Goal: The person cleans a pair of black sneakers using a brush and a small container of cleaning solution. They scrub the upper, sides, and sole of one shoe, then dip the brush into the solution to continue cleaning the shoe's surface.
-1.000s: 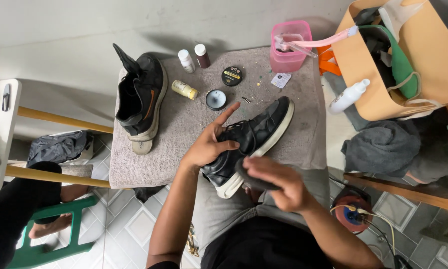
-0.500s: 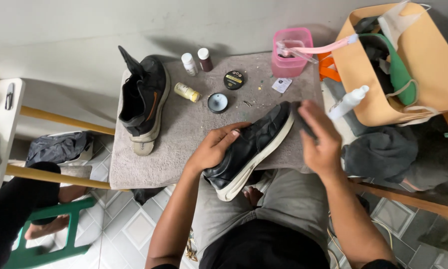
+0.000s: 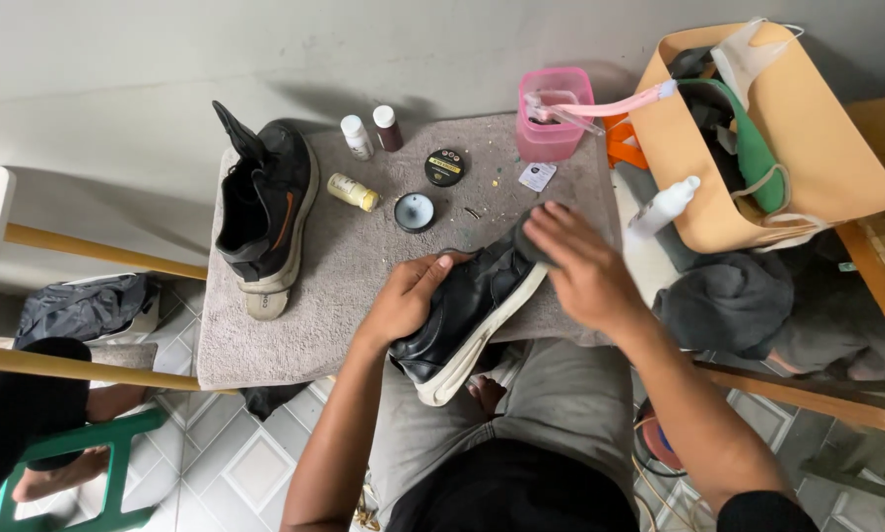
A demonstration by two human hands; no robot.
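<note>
Towel-top [image 3: 363, 266]: shoe [image 3: 467, 310] apparently between hands [image 3: 408, 296].

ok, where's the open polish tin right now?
Head view: the open tin sits mid-towel, just below the round black lid, right of the small yellow bottle, and beyond the left hand holding the shoe.

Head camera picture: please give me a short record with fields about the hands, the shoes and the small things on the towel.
left hand: grips the black shoe at its middle
right hand: presses a dark cloth or sponge on the toe end of that shoe
second shoe: black, lying apart at the left on the grey towel
small things: two little bottles, yellow tube, closed round tin, open tin
pink tub: at the towel's far right corner
tan bag: right of the towel
</note>
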